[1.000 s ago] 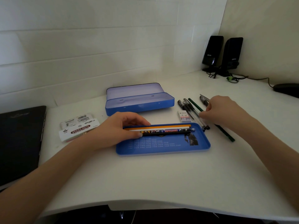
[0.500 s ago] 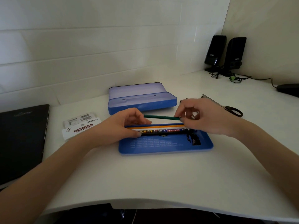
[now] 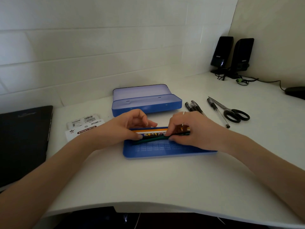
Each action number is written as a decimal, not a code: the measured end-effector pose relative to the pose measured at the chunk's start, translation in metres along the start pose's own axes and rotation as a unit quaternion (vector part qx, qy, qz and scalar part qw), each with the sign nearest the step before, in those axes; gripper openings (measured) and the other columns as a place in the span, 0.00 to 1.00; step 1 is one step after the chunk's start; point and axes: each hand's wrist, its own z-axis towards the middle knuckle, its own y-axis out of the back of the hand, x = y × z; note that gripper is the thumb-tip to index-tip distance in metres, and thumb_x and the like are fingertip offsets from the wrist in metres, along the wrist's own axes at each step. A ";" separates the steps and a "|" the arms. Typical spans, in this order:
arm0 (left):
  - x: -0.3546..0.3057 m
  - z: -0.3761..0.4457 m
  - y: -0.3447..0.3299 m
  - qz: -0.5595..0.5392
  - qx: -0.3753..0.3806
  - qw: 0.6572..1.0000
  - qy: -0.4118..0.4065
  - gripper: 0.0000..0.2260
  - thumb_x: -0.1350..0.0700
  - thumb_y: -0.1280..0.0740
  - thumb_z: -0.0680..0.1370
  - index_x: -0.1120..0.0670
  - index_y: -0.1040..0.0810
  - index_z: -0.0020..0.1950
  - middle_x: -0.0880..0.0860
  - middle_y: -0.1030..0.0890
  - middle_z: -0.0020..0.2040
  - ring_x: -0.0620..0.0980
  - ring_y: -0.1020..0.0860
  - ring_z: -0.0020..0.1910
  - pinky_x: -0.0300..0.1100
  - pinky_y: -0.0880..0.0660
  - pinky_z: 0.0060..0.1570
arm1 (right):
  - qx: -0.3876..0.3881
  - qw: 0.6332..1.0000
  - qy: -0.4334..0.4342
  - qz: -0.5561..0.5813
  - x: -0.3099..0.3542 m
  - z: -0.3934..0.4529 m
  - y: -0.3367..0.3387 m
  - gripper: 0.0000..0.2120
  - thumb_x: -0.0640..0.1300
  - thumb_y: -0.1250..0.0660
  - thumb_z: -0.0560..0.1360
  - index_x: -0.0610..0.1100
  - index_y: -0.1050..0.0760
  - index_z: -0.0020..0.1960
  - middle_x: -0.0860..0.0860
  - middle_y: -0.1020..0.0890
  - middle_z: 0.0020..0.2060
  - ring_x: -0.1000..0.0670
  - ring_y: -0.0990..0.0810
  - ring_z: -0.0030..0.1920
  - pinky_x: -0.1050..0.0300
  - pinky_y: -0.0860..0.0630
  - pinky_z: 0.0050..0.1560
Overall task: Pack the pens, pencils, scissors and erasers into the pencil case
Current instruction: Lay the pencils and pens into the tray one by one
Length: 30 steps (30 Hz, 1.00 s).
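Both hands on green pencil (image 3: 153,140): R hand (image 3: 189,129) pinches it, L hand (image 3: 125,128) thumb steadies; lay flat beside others in tray (image 3: 165,152).

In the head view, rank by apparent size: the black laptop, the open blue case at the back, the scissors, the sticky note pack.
1. black laptop
2. open blue case
3 and 4. scissors and sticky note pack: these look alike, and the left hand hides part of the pack, so unranked.

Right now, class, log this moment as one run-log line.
step: laying green pencil in tray | left hand: steadies pencils | right hand: pinches green pencil | left out: pens, scissors
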 end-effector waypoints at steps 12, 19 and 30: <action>-0.004 -0.002 -0.001 0.033 0.024 0.999 0.003 0.16 0.69 0.27 0.68 0.53 0.28 0.48 0.48 0.19 0.60 0.44 0.22 0.60 0.39 0.27 0.61 | -0.018 0.999 0.022 -0.041 0.004 0.007 -0.016 0.02 0.45 0.28 0.71 0.49 0.21 0.41 0.55 0.22 0.38 0.58 0.27 0.37 0.68 0.33 0.39; -0.002 -0.001 -0.001 0.027 0.018 0.999 0.002 0.16 0.66 0.26 0.65 0.50 0.26 0.46 0.47 0.19 0.59 0.46 0.22 0.61 0.45 0.29 0.64 | -0.028 0.998 0.005 -0.047 0.002 0.007 -0.017 0.04 0.48 0.28 0.71 0.50 0.21 0.44 0.57 0.25 0.35 0.60 0.28 0.37 0.68 0.33 0.40; -0.005 -0.002 -0.002 0.043 0.009 0.999 0.012 0.16 0.71 0.29 0.69 0.55 0.27 0.48 0.47 0.18 0.58 0.42 0.22 0.60 0.37 0.26 0.60 | -0.167 0.982 -0.082 -0.022 -0.027 0.007 0.008 0.03 0.46 0.29 0.71 0.50 0.22 0.40 0.55 0.24 0.32 0.54 0.29 0.33 0.65 0.33 0.36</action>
